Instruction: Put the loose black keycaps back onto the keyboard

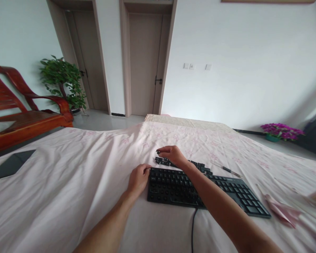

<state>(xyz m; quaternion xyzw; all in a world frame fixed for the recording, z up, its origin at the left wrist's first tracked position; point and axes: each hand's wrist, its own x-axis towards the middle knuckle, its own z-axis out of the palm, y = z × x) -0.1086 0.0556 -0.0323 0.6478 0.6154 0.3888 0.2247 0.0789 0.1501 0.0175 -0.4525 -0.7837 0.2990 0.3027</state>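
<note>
A black keyboard (pixel 228 188) lies on the pink cloth, and its left part shows several bare switch positions where keycaps are off. At its upper left corner, my left hand (pixel 139 178) is closed with thumb and fingers on the edge. My right hand (pixel 173 154) is raised just beyond the keyboard's back edge, pinching a small black keycap (pixel 158 151) between thumb and fingertips. Loose black keycaps (pixel 163 161) lie in a row behind the keyboard, partly hidden by my right hand and forearm. More keycaps (pixel 200 165) show to the right of that wrist.
Behind the keyboard rests a thin tool with a dark handle (pixel 226 169) and metal ends. A dark flat device (pixel 12 164) lies at the left. Some pink material (pixel 281 211) is at the right. The keyboard's cable (pixel 193 228) runs toward me over the wrinkled cloth (pixel 94 158).
</note>
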